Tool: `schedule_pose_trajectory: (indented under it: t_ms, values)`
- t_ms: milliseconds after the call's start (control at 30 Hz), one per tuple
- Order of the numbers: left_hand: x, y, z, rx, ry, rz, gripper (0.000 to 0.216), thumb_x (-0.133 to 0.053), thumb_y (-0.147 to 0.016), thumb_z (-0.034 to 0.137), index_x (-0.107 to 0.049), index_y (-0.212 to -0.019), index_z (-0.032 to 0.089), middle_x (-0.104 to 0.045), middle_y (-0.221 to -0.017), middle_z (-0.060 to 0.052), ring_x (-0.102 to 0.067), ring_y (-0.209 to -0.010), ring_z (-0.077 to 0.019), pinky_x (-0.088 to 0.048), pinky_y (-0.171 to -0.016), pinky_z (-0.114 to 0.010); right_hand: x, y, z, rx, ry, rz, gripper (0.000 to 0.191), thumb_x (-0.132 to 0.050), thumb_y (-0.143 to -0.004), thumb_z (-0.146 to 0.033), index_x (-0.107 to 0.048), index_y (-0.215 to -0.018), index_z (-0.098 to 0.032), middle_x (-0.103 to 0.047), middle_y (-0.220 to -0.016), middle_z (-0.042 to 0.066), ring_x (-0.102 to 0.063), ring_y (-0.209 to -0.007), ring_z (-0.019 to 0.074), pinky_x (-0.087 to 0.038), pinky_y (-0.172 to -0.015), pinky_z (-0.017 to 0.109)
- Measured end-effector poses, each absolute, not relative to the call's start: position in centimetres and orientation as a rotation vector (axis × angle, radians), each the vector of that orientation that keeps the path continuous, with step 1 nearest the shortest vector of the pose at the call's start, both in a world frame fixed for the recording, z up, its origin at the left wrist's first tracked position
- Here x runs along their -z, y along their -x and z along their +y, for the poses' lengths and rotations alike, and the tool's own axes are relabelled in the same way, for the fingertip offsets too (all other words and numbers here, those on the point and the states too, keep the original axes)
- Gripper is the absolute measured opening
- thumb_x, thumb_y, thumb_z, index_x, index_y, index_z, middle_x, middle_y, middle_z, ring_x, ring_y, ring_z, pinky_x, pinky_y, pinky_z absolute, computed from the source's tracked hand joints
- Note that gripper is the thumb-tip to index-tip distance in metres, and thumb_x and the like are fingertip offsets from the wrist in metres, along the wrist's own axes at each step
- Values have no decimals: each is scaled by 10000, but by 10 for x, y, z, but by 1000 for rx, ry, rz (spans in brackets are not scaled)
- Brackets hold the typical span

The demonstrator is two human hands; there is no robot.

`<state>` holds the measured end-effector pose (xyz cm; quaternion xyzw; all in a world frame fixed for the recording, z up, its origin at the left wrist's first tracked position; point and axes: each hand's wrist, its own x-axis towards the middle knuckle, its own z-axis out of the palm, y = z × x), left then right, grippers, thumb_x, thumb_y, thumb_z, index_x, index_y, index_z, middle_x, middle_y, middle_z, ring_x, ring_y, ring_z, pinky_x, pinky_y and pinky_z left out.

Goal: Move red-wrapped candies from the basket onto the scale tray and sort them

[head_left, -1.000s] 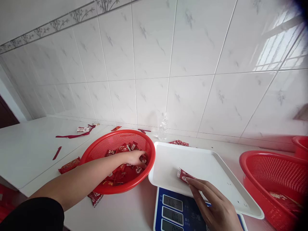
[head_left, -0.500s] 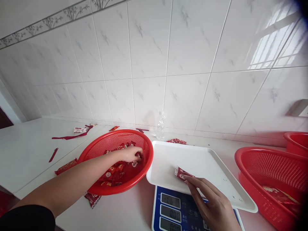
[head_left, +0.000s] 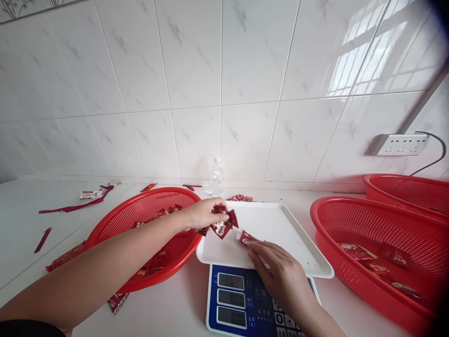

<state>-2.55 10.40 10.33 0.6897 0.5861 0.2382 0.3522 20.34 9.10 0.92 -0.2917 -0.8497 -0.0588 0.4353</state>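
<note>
My right hand (head_left: 280, 269) was pinched on one red foil-look snack packet (head_left: 247, 237), over the white scale tray (head_left: 291, 241); my left hand (head_left: 205, 215), just beside it, clasped a bunch of similar packets (head_left: 221, 228). Each seemed light, slick, crushable, best held mid-length. The single packet's long axis slanted, its dotted end facing my left hand.

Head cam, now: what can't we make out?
All head view:
Packets in the left hand: count hidden by overlap and the hand itself.
Left basket: some contents behind the left forearm.
Scale keypad: partly behind the right hand, cut by the bottom edge.
Front right basket: right end lost in the dark right edge.
White card: print too small.
</note>
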Motion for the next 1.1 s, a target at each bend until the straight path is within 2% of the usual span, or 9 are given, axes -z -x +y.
schedule_pose_trajectory:
  t_ms: [133, 233, 367, 467, 533, 667, 800, 967, 1100]
  values:
    - [-94, 9, 112, -596, -1862, 1542, 284, -527, -891, 368, -533, -1117, 195, -603, -1225, -104, -637, -990, -200, -513, -839, -335, -7, -207, 96, 277, 882, -2032, 314, -401, -971, -294, -695, -958, -186, -765, -854, 70, -725, -797, 216, -577, -687, 334]
    - [-90, 5, 111, -531, -1958, 1580, 389, -503, -909, 390, -489, -1241, 187, -513, -1384, -135, -478, -1278, -241, -394, -1044, -382, -10, -210, 98, 288, 959, -2000, 324, -389, -976, -308, -693, -966, -194, -762, -816, 58, -720, -762, 211, -562, -693, 332]
    - [-82, 3, 105, -324, -2089, 1587, 645, -606, -833, 410, -394, -1399, 185, -373, -1508, -165, -330, -1390, -326, -286, -1117, -476, -11, -210, 96, 283, 930, -2010, 293, -402, -976, -281, -677, -993, -180, -762, -854, 54, -718, -780, 199, -550, -717, 323]
    - [-74, 1, 101, -191, -2158, 1558, 711, -614, -817, 425, -371, -1445, 197, -321, -1545, -154, -195, -1441, -379, -164, -1148, -551, -9, -208, 96, 314, 904, -2050, 290, -405, -969, -262, -672, -1038, -171, -763, -898, 69, -719, -811, 209, -552, -732, 344]
    - [-71, -2, 100, -155, -2179, 1532, 728, -584, -831, 483, -342, -1469, 229, -297, -1565, -127, -157, -1453, -379, -135, -1152, -562, -8, -207, 97, 326, 901, -2070, 296, -401, -965, -255, -673, -1045, -170, -762, -906, 78, -719, -820, 216, -555, -739, 356]
    - [-74, -5, 100, -209, -2164, 1510, 817, -620, -792, 534, -308, -1484, 232, -287, -1572, -123, -192, -1452, -353, -211, -1153, -505, -9, -208, 97, 294, 918, -2075, 290, -399, -968, -252, -670, -1034, -171, -762, -899, 72, -718, -814, 217, -558, -740, 356]
    - [-83, 16, 105, -460, -2098, 1611, 633, -517, -889, 441, -322, -1460, 249, -303, -1571, -86, -287, -1428, -267, -246, -1154, -415, -11, -209, 96, 258, 915, -2050, 290, -396, -977, -273, -668, -1026, -186, -764, -897, 62, -718, -820, 216, -560, -741, 353]
    - [-80, 87, 111, -596, -1867, 1929, 381, -405, -927, 356, -467, -1271, 206, -536, -1380, -127, -505, -1260, -253, -414, -1015, -397, -10, -208, 94, 219, 870, -2027, 281, -421, -973, -303, -673, -1022, -189, -764, -896, 57, -718, -817, 220, -567, -741, 366]
    - [-65, 136, 96, -270, -1752, 1996, 361, -619, -771, 415, -600, -1059, 199, -684, -1135, -105, -629, -1061, -294, -482, -897, -392, -8, -209, 95, 180, 860, -2017, 289, -420, -975, -339, -673, -1017, -205, -763, -898, 50, -719, -822, 216, -566, -761, 362]
